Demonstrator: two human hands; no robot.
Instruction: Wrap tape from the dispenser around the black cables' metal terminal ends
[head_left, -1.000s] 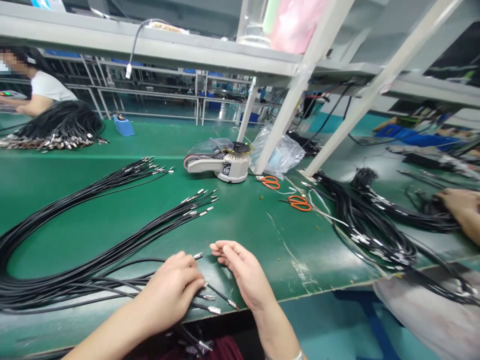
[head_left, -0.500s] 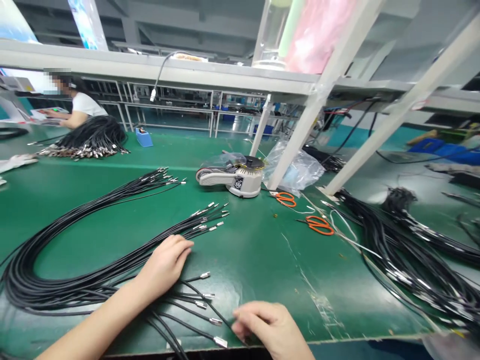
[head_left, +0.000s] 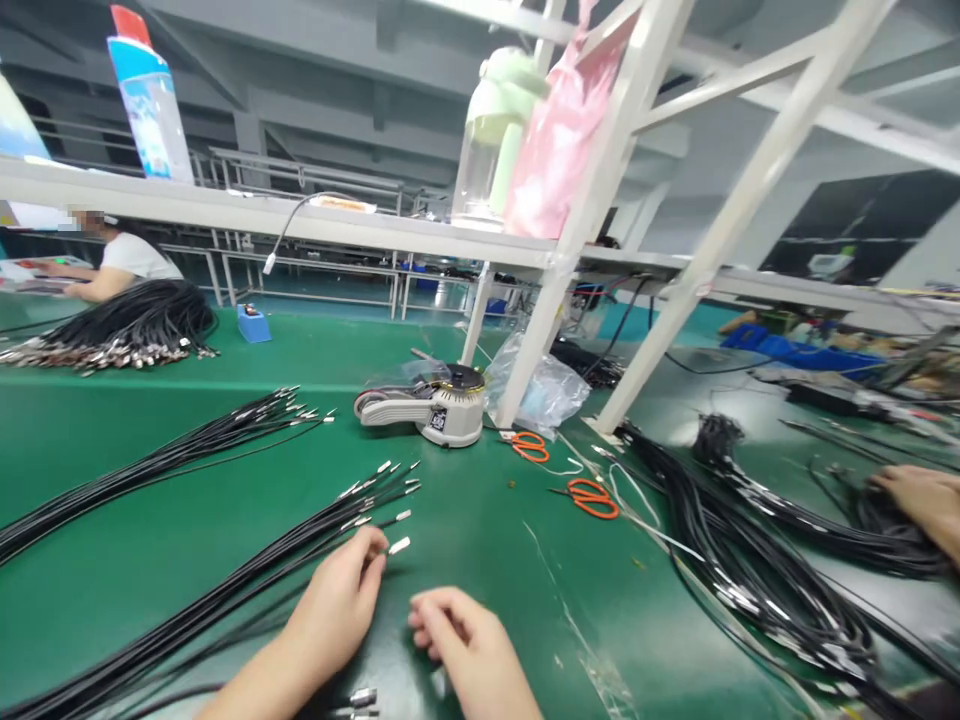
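Note:
My left hand [head_left: 337, 605] lies on the green table mat [head_left: 480, 540], its fingertips pinched on the end of a black cable whose metal tip [head_left: 399, 545] sticks out just past them. That cable belongs to a fanned bundle of black cables [head_left: 300, 540] with metal ends running off to the left. My right hand [head_left: 461, 645] rests beside it at the near edge, fingers curled under; what they hold, if anything, is hidden. Two loose metal cable ends [head_left: 361, 698] show between my wrists.
A second cable bundle [head_left: 225, 435] lies farther back. A tape dispenser [head_left: 424, 405], a clear plastic bag [head_left: 544, 385] and two orange scissors [head_left: 529, 447] [head_left: 592, 497] sit mid-table by white frame posts. A heap of black cables [head_left: 735, 530] fills the right, with another person's hand [head_left: 915, 500] on it. A co-worker [head_left: 120, 265] sits far left.
The view has tilted up. My left hand moved up along the bundle to a cable tip. My right hand came up from the table edge and now sits beside my left.

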